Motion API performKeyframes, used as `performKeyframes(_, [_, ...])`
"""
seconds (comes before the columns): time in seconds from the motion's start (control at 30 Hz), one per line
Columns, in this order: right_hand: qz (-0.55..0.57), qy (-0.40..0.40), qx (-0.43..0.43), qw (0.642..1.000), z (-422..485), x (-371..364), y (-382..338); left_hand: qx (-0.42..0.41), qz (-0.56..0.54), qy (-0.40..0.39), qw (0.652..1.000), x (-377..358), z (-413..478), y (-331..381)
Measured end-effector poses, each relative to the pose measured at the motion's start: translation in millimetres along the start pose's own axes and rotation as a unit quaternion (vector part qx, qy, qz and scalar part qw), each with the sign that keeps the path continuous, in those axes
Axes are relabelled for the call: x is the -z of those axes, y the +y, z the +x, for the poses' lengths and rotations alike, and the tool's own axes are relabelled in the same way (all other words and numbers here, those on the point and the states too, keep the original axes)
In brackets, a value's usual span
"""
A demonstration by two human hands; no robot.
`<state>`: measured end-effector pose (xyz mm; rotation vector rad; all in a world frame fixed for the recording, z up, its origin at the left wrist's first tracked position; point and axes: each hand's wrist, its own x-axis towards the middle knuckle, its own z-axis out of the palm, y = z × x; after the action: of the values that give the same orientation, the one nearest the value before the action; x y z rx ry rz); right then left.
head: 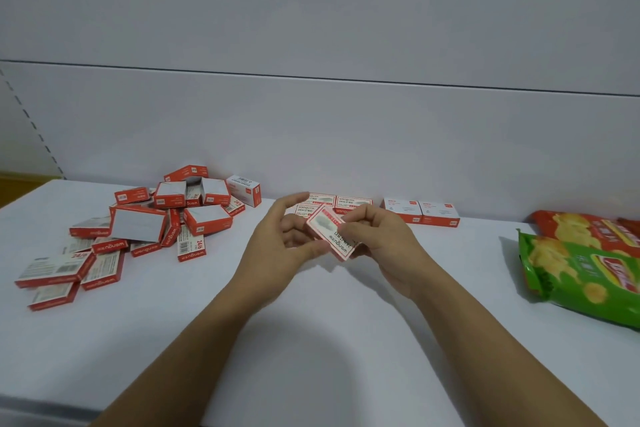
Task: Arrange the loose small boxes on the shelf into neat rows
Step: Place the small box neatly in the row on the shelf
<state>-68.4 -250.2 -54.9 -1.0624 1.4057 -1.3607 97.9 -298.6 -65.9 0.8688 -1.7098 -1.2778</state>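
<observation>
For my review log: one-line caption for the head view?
Both hands hold one small box between jumbled pile and neat rows.

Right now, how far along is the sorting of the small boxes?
Early. Done: a few flat boxes and two taller boxes sit lined up by the wall. In hand: the left hand and right hand hold one box. Left: the jumbled pile on the shelf.

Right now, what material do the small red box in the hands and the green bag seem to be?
Small red-and-white box: probably thin matte cardboard, given its sharp folded edges and printed faces. Green snack bag: apparently glossy plastic film, wrinkled and reflecting light.
</observation>
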Motion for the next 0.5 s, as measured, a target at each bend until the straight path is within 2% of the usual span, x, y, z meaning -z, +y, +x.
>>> performKeyframes(0.1, [0.008, -0.083, 0.001, 0.996, -3, 5, -2, 0.029, -0.093, 0.014, 0.995, 1, 1, 2])
performKeyframes(0.17, [-0.029, -0.089, 0.025, 0.995, -6, 0, -2, 0.032, -0.097, 0.024, 0.995, 1, 3, 0])
performKeyframes(0.23, [-0.017, -0.027, 0.050, 0.998, -6, -9, -2, 0.014, -0.041, 0.035, 0.998, -1, 3, -3])
performKeyframes(0.3, [0.057, 0.013, 0.024, 0.998, -5, -14, -1, -0.018, 0.029, 0.033, 0.999, -2, 2, -5])
performKeyframes(0.4, [0.157, 0.015, -0.052, 0.986, -5, -13, 3, -0.066, 0.154, 0.014, 0.986, -3, -1, -8])
performKeyframes(0.5, [0.140, -0.005, -0.082, 0.987, -4, -13, 5, -0.076, 0.187, 0.033, 0.979, -3, 0, -8])
